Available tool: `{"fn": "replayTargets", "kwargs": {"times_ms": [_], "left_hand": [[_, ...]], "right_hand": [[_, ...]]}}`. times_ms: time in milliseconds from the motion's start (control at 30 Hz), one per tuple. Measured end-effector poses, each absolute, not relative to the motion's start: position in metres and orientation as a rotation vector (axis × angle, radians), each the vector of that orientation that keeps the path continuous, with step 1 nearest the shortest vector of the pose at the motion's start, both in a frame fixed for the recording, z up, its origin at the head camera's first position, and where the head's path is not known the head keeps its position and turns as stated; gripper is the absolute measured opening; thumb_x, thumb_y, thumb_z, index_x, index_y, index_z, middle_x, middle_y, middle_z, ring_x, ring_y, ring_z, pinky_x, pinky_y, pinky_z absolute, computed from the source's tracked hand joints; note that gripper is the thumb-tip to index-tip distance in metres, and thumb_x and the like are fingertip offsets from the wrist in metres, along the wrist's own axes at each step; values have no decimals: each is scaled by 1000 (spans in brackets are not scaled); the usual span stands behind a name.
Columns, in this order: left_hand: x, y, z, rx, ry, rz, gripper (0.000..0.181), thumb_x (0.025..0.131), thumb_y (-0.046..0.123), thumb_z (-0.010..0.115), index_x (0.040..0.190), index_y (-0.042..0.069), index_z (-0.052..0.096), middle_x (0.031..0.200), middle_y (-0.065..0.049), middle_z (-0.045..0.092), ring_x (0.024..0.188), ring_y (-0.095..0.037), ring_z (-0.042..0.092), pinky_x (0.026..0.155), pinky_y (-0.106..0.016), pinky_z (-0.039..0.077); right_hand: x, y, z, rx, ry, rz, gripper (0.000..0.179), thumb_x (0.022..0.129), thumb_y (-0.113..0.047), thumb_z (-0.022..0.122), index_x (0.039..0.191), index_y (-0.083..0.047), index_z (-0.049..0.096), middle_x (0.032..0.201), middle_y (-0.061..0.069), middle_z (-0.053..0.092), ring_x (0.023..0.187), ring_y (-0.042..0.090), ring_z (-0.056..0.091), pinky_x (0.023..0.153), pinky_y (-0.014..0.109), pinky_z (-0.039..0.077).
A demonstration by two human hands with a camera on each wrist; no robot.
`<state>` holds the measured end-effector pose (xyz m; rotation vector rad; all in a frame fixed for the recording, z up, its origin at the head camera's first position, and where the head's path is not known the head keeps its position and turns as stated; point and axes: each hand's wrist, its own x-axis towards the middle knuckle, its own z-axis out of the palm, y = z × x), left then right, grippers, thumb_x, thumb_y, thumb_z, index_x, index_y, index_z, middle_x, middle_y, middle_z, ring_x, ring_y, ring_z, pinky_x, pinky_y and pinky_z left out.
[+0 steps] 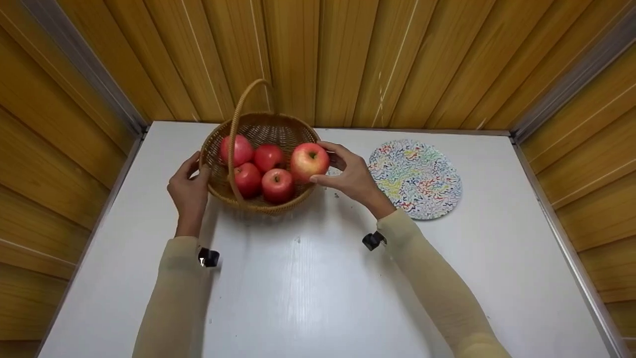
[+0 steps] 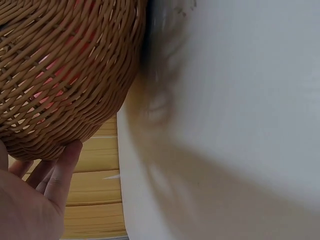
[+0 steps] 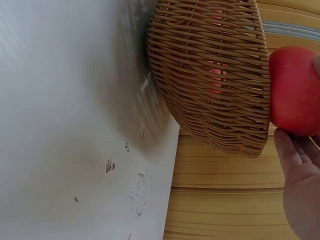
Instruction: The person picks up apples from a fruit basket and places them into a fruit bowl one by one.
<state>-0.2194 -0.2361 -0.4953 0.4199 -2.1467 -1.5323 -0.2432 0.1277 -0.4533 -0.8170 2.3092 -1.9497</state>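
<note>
A brown wicker basket point(image 1: 268, 208) with a tall arched handle stands at the back left of the white table, several red apples point(image 1: 278, 186) lying inside. My left hand point(image 1: 190, 191) grips the basket's left rim; in the left wrist view its fingers touch the woven wall point(image 2: 75, 65). At the right rim, my right hand point(image 1: 352, 174) holds a red-and-yellow apple point(image 1: 310, 163) between thumb and fingers. In the right wrist view this apple point(image 3: 294, 91) is level with the rim, beside the basket's wall point(image 3: 215, 80). Part of the thumb is cut off there.
A round mat point(image 1: 416, 179) with multicoloured specks lies on the table point(image 1: 298, 278) to the right of the basket. Wood-plank walls point(image 1: 348, 59) rise at the back and both sides. Small dark marks point(image 3: 110, 166) show on the tabletop.
</note>
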Motion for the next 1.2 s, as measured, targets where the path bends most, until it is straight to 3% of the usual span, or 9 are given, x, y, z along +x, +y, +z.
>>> {"fn": "replayTargets", "kwargs": {"times_ms": [333,600,767,1200], "left_hand": [[-222,-234,-504,411,-2015,-1718,39,103,29,72,140,15,73,138,-3,70,126,-16,63,100,-30,57],[-215,-233,-508,470,-1904,-1912,45,100,36,76,143,24,71,141,-5,67,118,-25,67,77,-22,62],[-209,-236,-508,484,-1893,-1909,47,100,38,77,144,24,70,143,-4,66,120,-25,67,76,-21,62],[-205,-240,-510,455,-1977,-1965,52,104,39,71,153,28,61,154,0,58,133,-20,59,82,-24,61]], "right_hand": [[-240,136,-453,-779,2333,-1955,76,86,-10,92,152,-2,56,146,10,60,132,22,60,111,35,50],[-237,137,-453,-708,2381,-1919,77,85,0,89,153,0,53,149,14,58,133,25,59,112,37,50],[-235,135,-452,-692,2382,-1918,78,85,1,89,154,1,52,149,16,58,133,28,60,111,38,50],[-237,139,-451,-769,2394,-1914,78,87,-19,92,154,-4,54,148,6,60,133,20,60,111,34,50]]}}
